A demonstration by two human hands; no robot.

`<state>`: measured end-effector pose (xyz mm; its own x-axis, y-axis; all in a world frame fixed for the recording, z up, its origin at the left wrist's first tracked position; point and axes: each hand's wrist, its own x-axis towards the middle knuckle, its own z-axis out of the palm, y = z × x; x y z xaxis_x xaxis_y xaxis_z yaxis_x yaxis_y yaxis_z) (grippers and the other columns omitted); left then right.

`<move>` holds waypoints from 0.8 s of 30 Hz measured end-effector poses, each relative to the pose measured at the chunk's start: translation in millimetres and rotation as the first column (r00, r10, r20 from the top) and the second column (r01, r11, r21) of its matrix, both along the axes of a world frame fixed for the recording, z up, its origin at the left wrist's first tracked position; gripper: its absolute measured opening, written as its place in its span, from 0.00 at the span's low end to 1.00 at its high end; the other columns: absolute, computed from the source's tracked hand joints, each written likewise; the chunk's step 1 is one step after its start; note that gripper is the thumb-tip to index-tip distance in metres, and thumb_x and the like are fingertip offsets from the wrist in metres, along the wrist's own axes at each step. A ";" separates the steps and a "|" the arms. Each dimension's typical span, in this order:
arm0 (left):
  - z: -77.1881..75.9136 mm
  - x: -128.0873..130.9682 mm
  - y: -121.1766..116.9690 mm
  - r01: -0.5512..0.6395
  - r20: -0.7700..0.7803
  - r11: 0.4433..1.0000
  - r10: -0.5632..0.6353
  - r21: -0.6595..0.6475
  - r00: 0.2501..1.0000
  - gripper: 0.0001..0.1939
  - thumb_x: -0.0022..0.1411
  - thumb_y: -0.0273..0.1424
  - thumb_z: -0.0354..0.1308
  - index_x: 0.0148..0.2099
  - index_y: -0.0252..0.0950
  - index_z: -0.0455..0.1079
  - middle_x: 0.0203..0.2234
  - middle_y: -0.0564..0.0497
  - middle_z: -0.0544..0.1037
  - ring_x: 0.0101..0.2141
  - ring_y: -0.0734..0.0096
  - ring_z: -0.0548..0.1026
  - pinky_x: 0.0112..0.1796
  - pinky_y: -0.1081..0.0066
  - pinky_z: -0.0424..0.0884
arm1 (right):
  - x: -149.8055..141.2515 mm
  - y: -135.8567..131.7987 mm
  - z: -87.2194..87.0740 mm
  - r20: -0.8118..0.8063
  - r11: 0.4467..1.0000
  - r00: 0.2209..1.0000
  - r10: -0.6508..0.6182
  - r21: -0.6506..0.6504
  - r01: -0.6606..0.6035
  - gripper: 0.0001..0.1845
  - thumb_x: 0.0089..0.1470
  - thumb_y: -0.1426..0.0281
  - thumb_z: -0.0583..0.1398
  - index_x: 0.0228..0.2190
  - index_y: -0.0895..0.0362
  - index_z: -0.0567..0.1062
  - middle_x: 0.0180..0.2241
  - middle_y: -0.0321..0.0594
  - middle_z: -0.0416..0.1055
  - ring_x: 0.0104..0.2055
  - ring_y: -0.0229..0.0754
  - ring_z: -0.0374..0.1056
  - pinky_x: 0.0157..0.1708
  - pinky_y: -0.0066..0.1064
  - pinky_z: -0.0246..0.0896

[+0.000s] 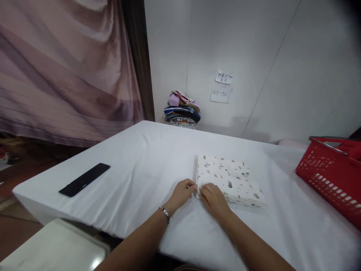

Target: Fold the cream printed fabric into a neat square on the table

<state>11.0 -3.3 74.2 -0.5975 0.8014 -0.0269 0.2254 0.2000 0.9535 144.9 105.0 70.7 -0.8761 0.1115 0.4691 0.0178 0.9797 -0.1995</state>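
A folded white cloth with small printed shapes [228, 177] lies flat on the white-covered table [146, 162]. Both of my hands meet at its near left corner. My left hand [182, 194], with a bracelet at the wrist, has its fingers curled and pinching the cloth's edge. My right hand [214, 199] rests on the same corner with fingers bent down onto the fabric, gripping the fold.
A red plastic basket [329, 177] stands at the table's right edge. A black phone [84, 179] lies near the left edge. A pile of folded clothes [182, 110] sits at the back against the wall, under paper notes [221, 88]. A pink curtain [62, 67] hangs on the left.
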 end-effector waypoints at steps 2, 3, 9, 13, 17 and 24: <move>4.8 -0.9 0.9 -0.016 -0.118 1.000 0.015 -0.003 0.993 0.10 0.54 0.36 0.51 0.31 0.35 0.68 0.23 0.55 0.72 0.23 0.76 0.68 0.26 0.75 0.64 | 0.1 1.0 -1.2 -0.003 1.000 1.000 0.012 -0.006 -0.012 0.07 0.58 0.72 0.52 0.32 0.58 0.70 0.33 0.42 0.66 0.36 0.42 0.59 0.35 0.33 0.52; 8.1 -1.3 1.6 -0.019 -0.185 1.000 0.017 -0.012 0.983 0.09 0.54 0.35 0.51 0.32 0.36 0.69 0.24 0.55 0.73 0.24 0.76 0.68 0.27 0.75 0.64 | 0.1 1.6 -2.1 -0.013 1.000 1.000 0.020 -0.002 -0.020 0.08 0.58 0.72 0.52 0.32 0.58 0.70 0.33 0.42 0.66 0.36 0.42 0.59 0.35 0.33 0.52; 21.6 -11.5 21.7 -0.097 -0.416 0.990 0.047 -0.100 0.908 0.10 0.55 0.35 0.52 0.38 0.38 0.69 0.36 0.52 0.75 0.32 0.72 0.71 0.36 0.73 0.65 | 0.4 3.4 -8.0 -0.101 0.997 0.993 0.061 0.051 -0.056 0.09 0.58 0.73 0.50 0.32 0.59 0.70 0.31 0.42 0.66 0.34 0.42 0.58 0.36 0.33 0.53; 17.3 -26.3 47.9 -0.132 -0.374 0.969 0.044 -0.211 0.927 0.14 0.57 0.38 0.51 0.42 0.36 0.69 0.39 0.49 0.76 0.36 0.69 0.72 0.38 0.72 0.65 | 1.0 2.4 -8.4 -0.107 0.998 0.993 0.049 0.054 -0.044 0.09 0.58 0.74 0.50 0.32 0.59 0.69 0.31 0.43 0.67 0.34 0.42 0.59 0.35 0.34 0.53; 9.1 -33.6 63.4 -0.110 -0.358 0.965 0.019 -0.237 0.934 0.13 0.56 0.36 0.52 0.40 0.36 0.70 0.36 0.48 0.77 0.36 0.67 0.73 0.37 0.72 0.65 | 1.0 1.4 -6.1 -0.051 0.999 0.998 0.022 0.034 -0.021 0.08 0.58 0.74 0.50 0.33 0.59 0.69 0.33 0.43 0.66 0.35 0.43 0.59 0.35 0.34 0.53; 10.3 -34.3 68.3 -0.166 -0.393 0.963 0.072 -0.211 0.917 0.17 0.55 0.32 0.53 0.48 0.36 0.66 0.42 0.47 0.74 0.39 0.68 0.72 0.40 0.72 0.65 | 0.5 1.7 -4.8 -0.015 0.998 1.000 0.020 0.062 -0.019 0.10 0.59 0.73 0.49 0.39 0.57 0.69 0.33 0.42 0.66 0.35 0.42 0.58 0.35 0.33 0.51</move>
